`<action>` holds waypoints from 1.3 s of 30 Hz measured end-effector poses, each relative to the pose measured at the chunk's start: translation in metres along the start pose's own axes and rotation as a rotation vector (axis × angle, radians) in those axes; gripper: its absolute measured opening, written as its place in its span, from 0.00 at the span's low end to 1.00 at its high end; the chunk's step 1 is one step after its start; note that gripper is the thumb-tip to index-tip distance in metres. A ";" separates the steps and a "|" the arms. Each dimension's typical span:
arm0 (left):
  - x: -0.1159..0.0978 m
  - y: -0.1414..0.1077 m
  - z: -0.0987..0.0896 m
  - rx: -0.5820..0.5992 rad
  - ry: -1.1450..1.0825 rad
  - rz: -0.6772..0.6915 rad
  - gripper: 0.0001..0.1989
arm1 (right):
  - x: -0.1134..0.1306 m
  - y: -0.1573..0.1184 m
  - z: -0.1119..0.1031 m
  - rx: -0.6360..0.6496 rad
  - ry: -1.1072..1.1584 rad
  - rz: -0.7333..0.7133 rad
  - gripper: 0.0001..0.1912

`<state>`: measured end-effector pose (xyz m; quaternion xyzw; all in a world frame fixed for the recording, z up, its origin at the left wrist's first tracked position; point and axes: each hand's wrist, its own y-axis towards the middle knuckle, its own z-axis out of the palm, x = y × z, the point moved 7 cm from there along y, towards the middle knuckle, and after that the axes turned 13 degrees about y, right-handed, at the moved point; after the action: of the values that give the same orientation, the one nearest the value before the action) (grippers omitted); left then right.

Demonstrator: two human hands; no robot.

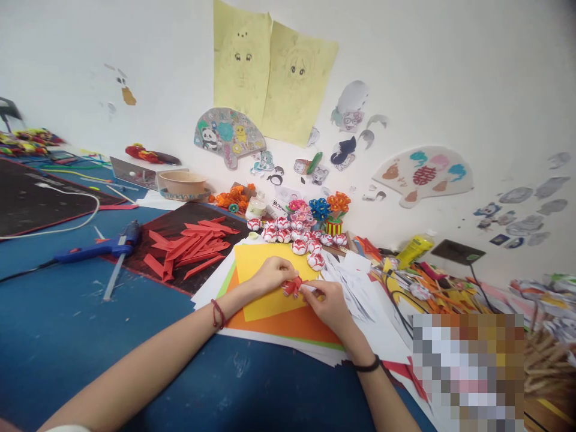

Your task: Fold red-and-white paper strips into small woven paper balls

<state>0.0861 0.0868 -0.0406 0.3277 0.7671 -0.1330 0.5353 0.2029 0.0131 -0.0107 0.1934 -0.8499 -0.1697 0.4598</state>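
Note:
Between my two hands is a small red and white folded paper piece, held above a yellow sheet. My left hand pinches it from the left with fingers closed. From the right, my right hand grips its other side, where a white strip shows at the fingertips. Just behind the hands sit several finished-looking red and white paper balls. Under the yellow sheet lie orange paper and white sheets.
Red folded strips are heaped on a dark mat at left, beside a blue glue gun. Paper flowers and a beige bowl stand along the wall. White paper scraps and a yellow bottle are at right.

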 end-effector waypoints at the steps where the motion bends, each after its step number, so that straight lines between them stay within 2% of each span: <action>1: 0.000 0.000 0.000 -0.003 0.016 -0.003 0.16 | 0.000 0.000 0.000 0.000 -0.002 0.000 0.13; 6: -0.008 -0.002 -0.014 -0.078 0.170 0.047 0.18 | -0.003 0.000 -0.002 -0.039 -0.015 0.036 0.15; 9: -0.026 -0.010 -0.035 -0.251 0.274 0.184 0.15 | -0.015 0.000 -0.007 -0.118 0.065 0.144 0.15; 11: -0.042 -0.018 -0.040 -0.293 0.378 0.313 0.13 | -0.024 0.000 -0.010 -0.167 0.163 0.221 0.16; 15: -0.060 -0.030 -0.023 -0.261 0.682 0.517 0.16 | -0.033 0.000 -0.011 -0.203 0.285 0.295 0.17; 18: -0.060 -0.033 -0.009 -0.253 0.862 0.565 0.14 | -0.032 0.000 -0.011 -0.187 0.266 0.279 0.16; 21: -0.059 -0.034 -0.003 -0.264 0.941 0.592 0.12 | -0.031 0.000 -0.009 -0.165 0.260 0.264 0.14; 25: -0.061 -0.035 -0.006 -0.288 0.955 0.601 0.13 | -0.022 0.001 -0.016 -0.187 0.092 0.185 0.12; 29: -0.065 -0.036 -0.006 -0.277 0.963 0.600 0.14 | 0.005 0.000 -0.031 -0.276 -0.174 -0.071 0.10; 32: -0.065 -0.035 -0.006 -0.267 0.961 0.591 0.13 | 0.018 -0.001 -0.034 -0.250 -0.196 -0.215 0.08; 39: -0.055 -0.031 -0.007 -0.257 0.845 0.578 0.10 | 0.020 -0.001 -0.030 -0.206 -0.185 -0.247 0.08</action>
<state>0.0727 0.0474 0.0075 0.4827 0.8043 0.2590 0.2302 0.2189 -0.0009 0.0184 0.2319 -0.8365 -0.3281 0.3726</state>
